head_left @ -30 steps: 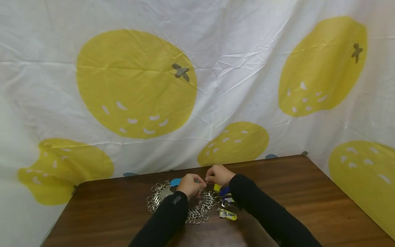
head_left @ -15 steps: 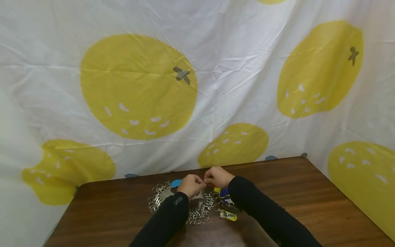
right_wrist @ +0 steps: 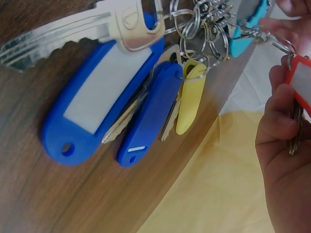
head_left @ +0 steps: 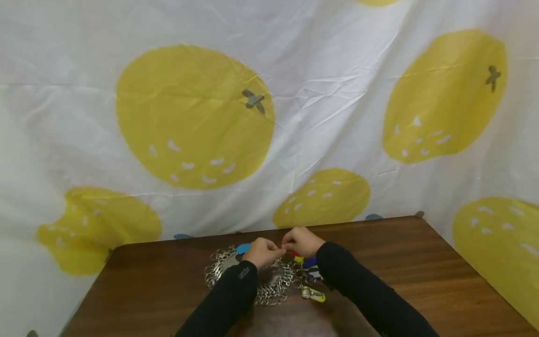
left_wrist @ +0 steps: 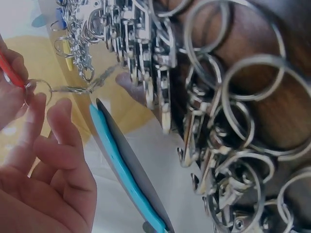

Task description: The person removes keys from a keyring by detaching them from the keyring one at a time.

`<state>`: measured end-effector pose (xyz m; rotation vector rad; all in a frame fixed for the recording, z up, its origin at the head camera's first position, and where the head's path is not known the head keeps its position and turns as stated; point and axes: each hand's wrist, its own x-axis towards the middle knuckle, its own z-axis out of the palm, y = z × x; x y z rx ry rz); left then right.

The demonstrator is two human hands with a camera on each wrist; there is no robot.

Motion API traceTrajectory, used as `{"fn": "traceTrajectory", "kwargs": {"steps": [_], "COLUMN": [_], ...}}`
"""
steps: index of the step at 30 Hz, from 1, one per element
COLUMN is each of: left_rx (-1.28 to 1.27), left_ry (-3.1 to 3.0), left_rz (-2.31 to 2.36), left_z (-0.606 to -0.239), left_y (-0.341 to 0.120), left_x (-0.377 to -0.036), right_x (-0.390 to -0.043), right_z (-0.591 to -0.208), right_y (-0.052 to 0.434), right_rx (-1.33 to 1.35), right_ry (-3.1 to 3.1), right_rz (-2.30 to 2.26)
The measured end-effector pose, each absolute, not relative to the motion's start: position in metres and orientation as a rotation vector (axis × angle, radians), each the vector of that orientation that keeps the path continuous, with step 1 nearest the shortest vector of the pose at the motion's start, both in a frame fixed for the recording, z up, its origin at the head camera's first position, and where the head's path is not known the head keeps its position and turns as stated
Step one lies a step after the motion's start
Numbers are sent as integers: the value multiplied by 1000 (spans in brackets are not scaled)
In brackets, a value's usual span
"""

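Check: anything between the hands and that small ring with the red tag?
Nothing visible. The right hand already holds the red tag, and the left hand's fingers touch its small ring. The ring pile lies below.

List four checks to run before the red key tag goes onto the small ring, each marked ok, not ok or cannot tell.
1. Right hand grips the red key tag: ok.
2. Left hand has fingertips at the small ring: ok.
3. Ring is pried open for threading: cannot tell, too small to see.
4. Ring's clip is free of the pile of metal rings: cannot tell; its chain runs towards the pile.
5. Blue key tags lie on the table, apart from the hands: ok.
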<state>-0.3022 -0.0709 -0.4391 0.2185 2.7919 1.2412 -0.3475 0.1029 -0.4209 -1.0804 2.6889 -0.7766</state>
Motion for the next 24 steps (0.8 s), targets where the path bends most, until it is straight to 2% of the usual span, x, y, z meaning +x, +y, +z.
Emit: {"fn": "traceTrajectory", "kwargs": {"steps": [9, 24], "left_rx": [190, 350], "left_ry": [2798, 2821], "left_rz": [1222, 1178], "left_z": [-425, -441], "left_y": [-59, -61], "left_x": [-300, -308], "right_x": [-347, -347], "right_z": [-418, -420], "right_y": [113, 115], "right_rx": [-1074, -1031], "right_ry": [2688, 2721], "right_rz": [-780, -775]}}
